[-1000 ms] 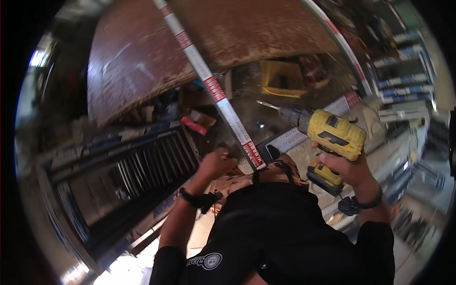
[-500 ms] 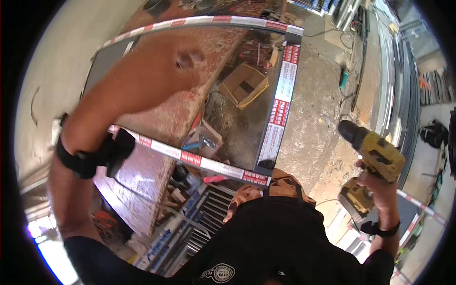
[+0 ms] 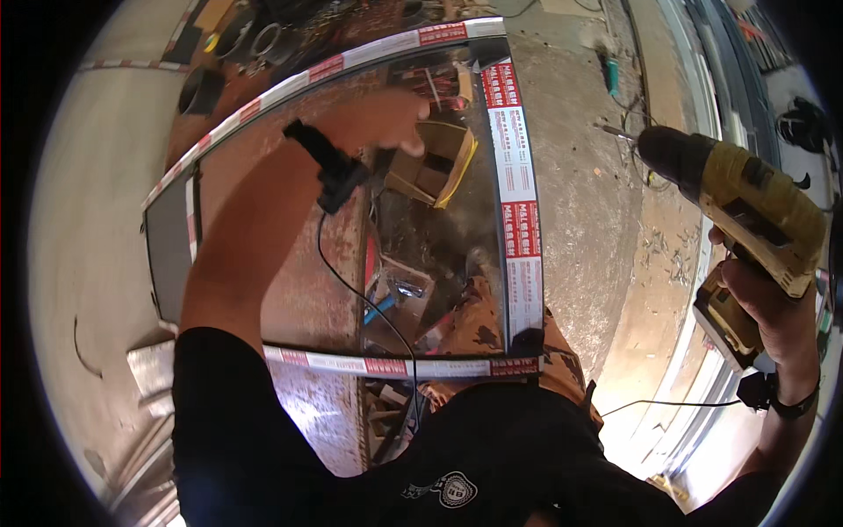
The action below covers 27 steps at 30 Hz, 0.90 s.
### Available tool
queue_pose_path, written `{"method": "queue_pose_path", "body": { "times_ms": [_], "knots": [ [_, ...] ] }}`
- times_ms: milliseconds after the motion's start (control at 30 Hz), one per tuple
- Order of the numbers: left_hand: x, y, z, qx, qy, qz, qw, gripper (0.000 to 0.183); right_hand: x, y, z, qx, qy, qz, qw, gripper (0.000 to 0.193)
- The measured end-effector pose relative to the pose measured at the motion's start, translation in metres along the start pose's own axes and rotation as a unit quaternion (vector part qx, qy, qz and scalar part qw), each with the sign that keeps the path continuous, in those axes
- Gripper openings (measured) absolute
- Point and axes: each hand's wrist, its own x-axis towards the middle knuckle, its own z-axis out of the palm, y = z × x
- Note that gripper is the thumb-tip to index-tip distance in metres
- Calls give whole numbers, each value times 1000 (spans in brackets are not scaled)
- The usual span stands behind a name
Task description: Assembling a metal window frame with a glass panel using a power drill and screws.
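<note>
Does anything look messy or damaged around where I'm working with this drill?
Yes: small scraps lie scattered on the pale strip left of the drill in your right hand, looking like unswept litter. The reddish-brown tabletop is also scuffed and patchy, suggesting wear.

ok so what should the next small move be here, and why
Probably rest the left hand on the right bar of the frame to steady it: that hand looks open and empty over the frame's opening, while the right hand holds the yellow drill off to the right, its bit pointing left, short of the bar.
</note>
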Motion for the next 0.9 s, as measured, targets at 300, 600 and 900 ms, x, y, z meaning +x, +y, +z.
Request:
{"method": "queue_pose_path", "body": {
  "times_ms": [300,600,900],
  "knots": [
    [41,-35,76,-97,63,44,992,34,70,-33,79,59,44,52,996,50],
    [49,-68,98,-183,214,26,959,17,84,-22,115,136,29,63,988,42],
    [47,-1,37,-747,192,-10,636,9,74,11,122,85,7,-54,995,43]
  ]
}}
